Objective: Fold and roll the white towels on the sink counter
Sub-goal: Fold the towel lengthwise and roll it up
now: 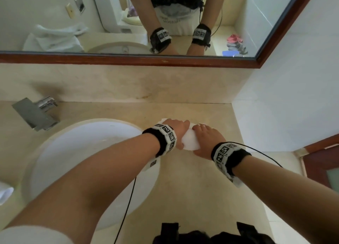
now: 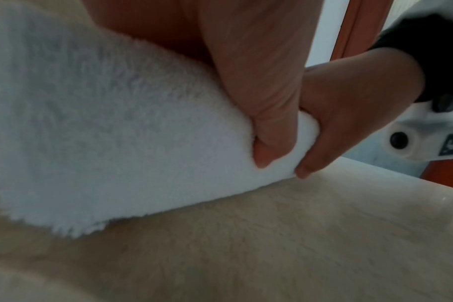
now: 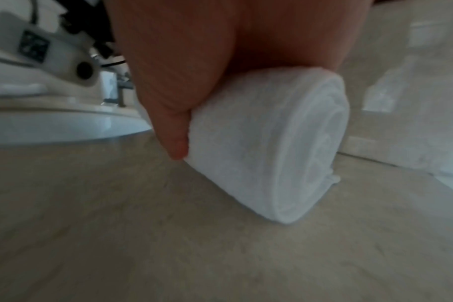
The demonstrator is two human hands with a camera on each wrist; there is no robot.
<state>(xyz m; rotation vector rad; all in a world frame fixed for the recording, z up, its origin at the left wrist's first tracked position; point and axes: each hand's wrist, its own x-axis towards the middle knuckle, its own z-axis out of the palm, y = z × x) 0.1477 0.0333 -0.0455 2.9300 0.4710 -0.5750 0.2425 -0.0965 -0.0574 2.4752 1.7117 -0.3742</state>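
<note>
Both hands clasp one rolled white towel (image 1: 190,141) that lies on the beige stone counter (image 1: 183,185), just to the right of the round white basin (image 1: 55,152). The roll's long axis runs roughly left to right between the two wrists, slanting a little, its left end farther from the person and poking out past the left hand (image 1: 176,129). In the right wrist view its right end (image 3: 316,147) faces outward, showing the spiral of wound layers with the loose outer edge tucked low against the counter. The left hand sits on top of the roll with its thumb (image 2: 269,126) pressed into the pile; the right hand (image 1: 207,139) curls over the other part, its thumb (image 3: 173,132) down the near side to the counter. The two hands touch in the middle, so only a short stretch of towel shows between them in the head view. The basin holds nothing that can be seen; a forearm covers part of it. Beyond the basin, left of the grip, stands a square chrome faucet (image 1: 34,113). The mirror (image 1: 128,19) behind reflects a heap of white towels (image 1: 55,38) left of the basin.
</note>
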